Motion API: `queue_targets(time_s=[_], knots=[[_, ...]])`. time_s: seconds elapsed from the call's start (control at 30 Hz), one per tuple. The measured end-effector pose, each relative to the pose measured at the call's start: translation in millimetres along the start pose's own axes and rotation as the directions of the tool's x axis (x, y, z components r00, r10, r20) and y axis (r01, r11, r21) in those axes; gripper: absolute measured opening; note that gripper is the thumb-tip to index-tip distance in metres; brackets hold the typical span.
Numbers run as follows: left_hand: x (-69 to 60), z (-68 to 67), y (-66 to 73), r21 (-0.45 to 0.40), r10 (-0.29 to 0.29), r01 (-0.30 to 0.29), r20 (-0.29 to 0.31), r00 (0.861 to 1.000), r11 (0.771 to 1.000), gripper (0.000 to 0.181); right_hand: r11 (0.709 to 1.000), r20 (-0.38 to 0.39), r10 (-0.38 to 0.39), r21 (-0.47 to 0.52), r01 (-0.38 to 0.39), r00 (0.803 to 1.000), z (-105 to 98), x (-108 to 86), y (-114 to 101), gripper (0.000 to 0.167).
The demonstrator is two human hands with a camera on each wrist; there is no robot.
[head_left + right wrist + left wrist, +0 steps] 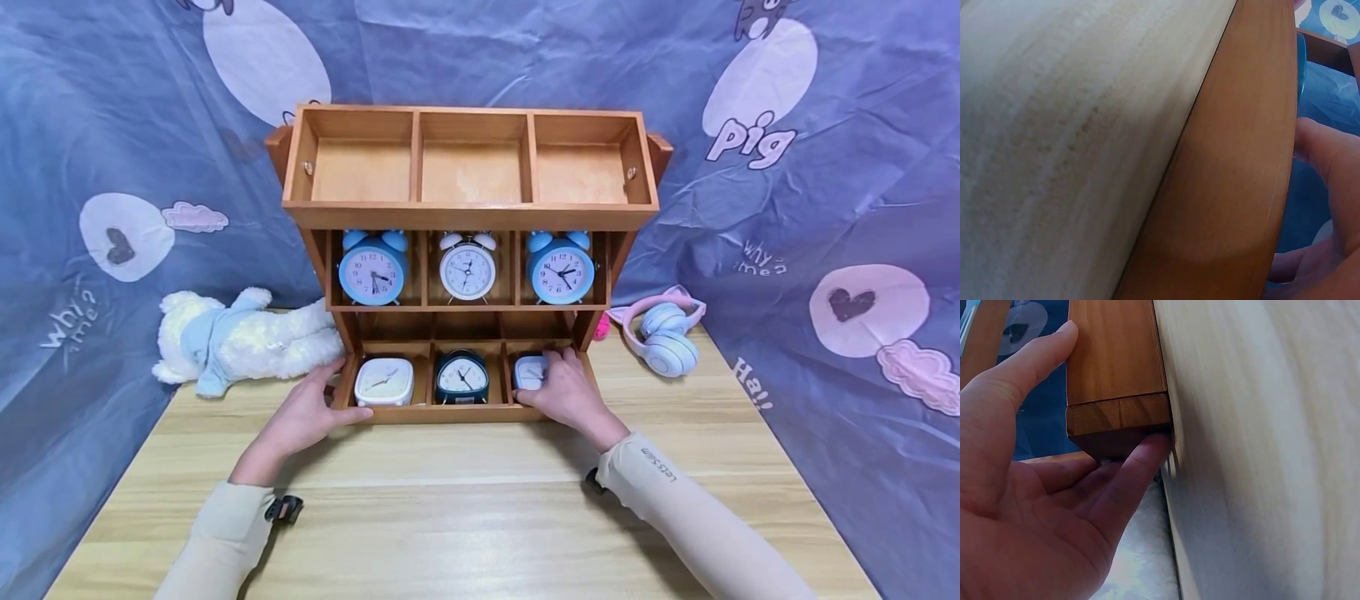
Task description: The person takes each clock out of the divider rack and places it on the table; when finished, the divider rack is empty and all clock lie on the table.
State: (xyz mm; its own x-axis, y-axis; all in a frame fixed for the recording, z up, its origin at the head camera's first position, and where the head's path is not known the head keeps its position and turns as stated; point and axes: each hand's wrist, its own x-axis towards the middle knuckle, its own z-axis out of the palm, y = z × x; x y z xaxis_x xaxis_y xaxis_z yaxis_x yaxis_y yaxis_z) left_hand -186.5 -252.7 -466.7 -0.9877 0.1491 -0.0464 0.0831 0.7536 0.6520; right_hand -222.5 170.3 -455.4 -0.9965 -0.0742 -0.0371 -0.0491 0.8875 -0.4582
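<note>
A three-tier wooden shelf (pixel 471 218) stands on the table. Its bottom tier holds a white square clock (pixel 384 382), a dark green clock (pixel 462 377) and a small light blue clock (pixel 529 372) in the right compartment. My left hand (pixel 306 410) grips the shelf's lower left corner; in the left wrist view the hand (pixel 1054 481) has its thumb on the front board (pixel 1116 350) and fingers against the end. My right hand (pixel 567 390) holds the light blue clock, thumb at its front. The right wrist view shows the hand (pixel 1329 206) behind the front board (pixel 1222 162), the clock hidden.
Two blue twin-bell clocks (pixel 372 271) (pixel 561 271) flank a white one (pixel 467 271) on the middle tier. A white plush bear (pixel 240 337) lies left of the shelf. Cat-ear headphones (pixel 667 337) and a pink item (pixel 602 327) lie to the right.
</note>
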Motion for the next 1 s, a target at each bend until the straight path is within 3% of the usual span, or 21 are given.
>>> queue_targets(time_s=[0.53,1.0], knots=[[0.1,-0.5,-0.5,-0.016,0.004,-0.004,-0.005,1.000,1.000,0.116,0.998,-0.075,-0.035,0.041,0.038,0.997,-5,-2.8,0,0.095],[1.3,-0.4,-1.6,-0.007,-0.002,0.002,-0.003,1.000,1.000,0.118,0.995,-0.085,-0.077,0.063,0.083,0.993,-19,-8.5,2,0.099]])
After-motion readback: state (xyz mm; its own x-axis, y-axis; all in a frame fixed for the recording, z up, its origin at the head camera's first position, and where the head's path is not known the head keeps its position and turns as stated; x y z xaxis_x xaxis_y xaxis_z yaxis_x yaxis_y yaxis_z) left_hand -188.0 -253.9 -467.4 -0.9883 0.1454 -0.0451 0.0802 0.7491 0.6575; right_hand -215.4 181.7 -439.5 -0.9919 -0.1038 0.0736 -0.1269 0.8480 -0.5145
